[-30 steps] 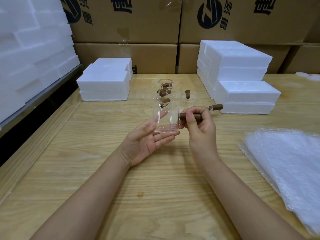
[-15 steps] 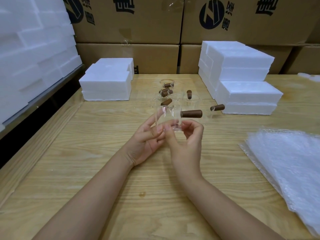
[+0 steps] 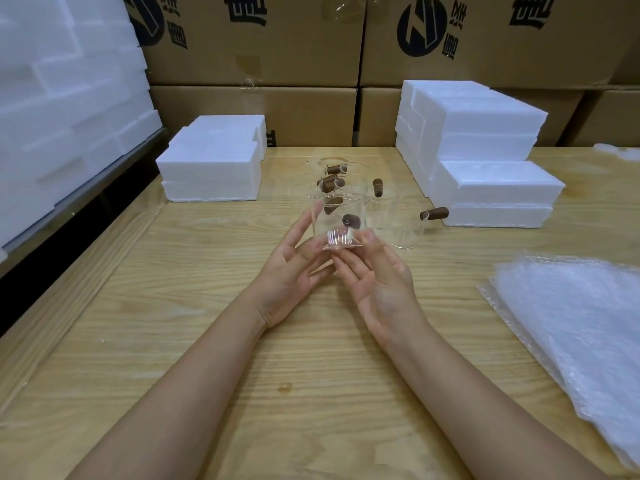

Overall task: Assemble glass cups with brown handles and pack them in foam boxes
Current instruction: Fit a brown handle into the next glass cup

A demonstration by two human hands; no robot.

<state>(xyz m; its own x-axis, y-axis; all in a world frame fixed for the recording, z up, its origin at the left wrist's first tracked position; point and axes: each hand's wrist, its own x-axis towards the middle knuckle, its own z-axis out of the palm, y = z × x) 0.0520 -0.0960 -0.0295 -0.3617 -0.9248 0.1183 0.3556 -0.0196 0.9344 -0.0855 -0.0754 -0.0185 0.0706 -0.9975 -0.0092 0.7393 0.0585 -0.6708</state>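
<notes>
Over the near wooden table (image 3: 166, 341), the left hand (image 3: 294, 275) lays straight fingers against an upright glass cup (image 3: 334, 233), and the right hand (image 3: 381, 289) pinches its base. The cup's brown handle (image 3: 350, 221) points at the camera. Farther back stand more cups (image 3: 381, 211), foam boxes (image 3: 485, 188) and cartons (image 3: 277, 57) printed with a round black logo and cropped Chinese characters.

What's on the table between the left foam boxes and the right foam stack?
Head view: a cluster of glass cups with brown handles stands there, behind the held cup.
</notes>
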